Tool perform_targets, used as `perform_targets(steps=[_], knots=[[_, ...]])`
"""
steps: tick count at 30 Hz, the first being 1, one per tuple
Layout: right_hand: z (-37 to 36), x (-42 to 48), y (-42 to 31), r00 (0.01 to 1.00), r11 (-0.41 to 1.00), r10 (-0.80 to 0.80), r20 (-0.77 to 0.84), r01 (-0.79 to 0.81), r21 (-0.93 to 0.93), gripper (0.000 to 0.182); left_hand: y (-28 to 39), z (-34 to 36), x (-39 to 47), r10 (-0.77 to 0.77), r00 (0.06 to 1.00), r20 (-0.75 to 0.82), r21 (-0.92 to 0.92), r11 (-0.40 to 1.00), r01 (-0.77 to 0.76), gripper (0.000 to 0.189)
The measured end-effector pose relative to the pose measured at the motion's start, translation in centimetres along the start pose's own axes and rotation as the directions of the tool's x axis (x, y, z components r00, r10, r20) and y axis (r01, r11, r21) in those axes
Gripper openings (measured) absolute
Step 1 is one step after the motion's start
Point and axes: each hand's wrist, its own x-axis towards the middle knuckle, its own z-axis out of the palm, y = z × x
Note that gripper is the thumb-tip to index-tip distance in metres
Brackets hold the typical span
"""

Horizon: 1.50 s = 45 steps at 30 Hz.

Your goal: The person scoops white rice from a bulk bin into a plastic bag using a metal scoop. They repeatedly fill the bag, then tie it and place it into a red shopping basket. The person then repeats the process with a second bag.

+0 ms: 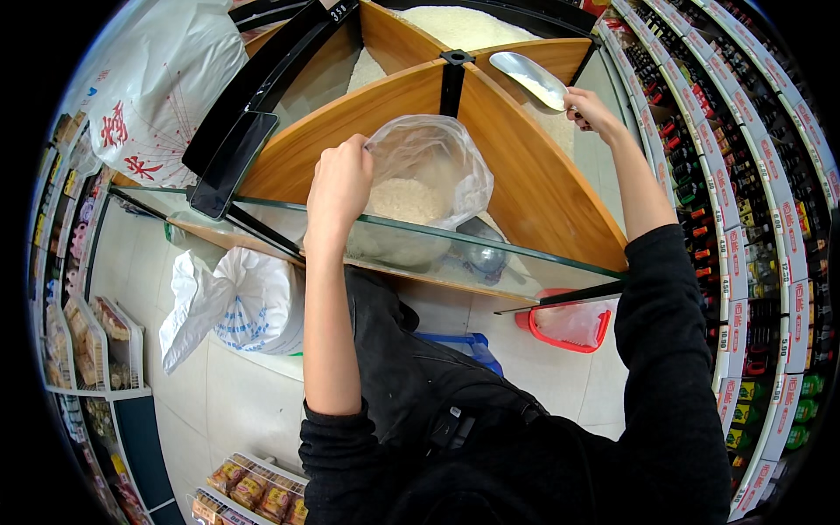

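Observation:
My left hand [341,187] grips the rim of a clear plastic bag [469,174], which stands open-mouthed in the front compartment of a wooden divided bin [518,164] with a glass front. Pale rice grains [407,200] lie inside the bag. Out to the right, my right hand [590,113] holds the handle of a metal scoop [530,80] with white grains in it, above the right compartment. A second metal scoop [484,246] rests in the front compartment, right of the bag, seen partly through the glass.
A phone [235,164] leans on the bin's left edge. Large white sacks [164,79] stand at the upper left; another white sack [256,302] is on the floor. A red basket [577,344] and a blue plastic item [482,354] are below the bin. Bottle shelves [728,262] line the right.

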Motion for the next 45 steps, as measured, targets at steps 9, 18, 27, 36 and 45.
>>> perform_targets(steps=[9,18,27,36,45], knots=[[-1.1,-1.7,-4.2,0.979,0.986,-0.123,0.161,0.139,-0.092,0.038,0.2,0.2,0.1,-0.001,1.000,0.005,-0.004,1.000,0.001,0.026],[5.0,-7.1,-10.7,0.788,0.810,-0.356,0.502,0.528,-0.255,0.042,-0.2,0.2,-0.1,-0.006,1.000,-0.004,0.017,1.000,0.006,0.026],[9.7,-9.3,-10.0,0.772,0.395,-0.496,0.398,0.608,-0.688,0.038,0.0,0.2,0.0,0.000,1.000,-0.015,0.015,1.000,0.001,0.026],[11.3,-8.9,-9.6,0.585,0.090,-0.723,0.366,0.606,-0.790,0.041,0.0,0.2,0.0,0.022,0.999,-0.023,0.013,1.000,-0.021,0.027],[4.4,-7.2,-9.6,0.367,0.263,-0.930,-0.021,0.625,-0.735,0.038,0.0,0.0,-0.1,0.001,1.000,-0.017,0.002,1.000,-0.001,0.027]])
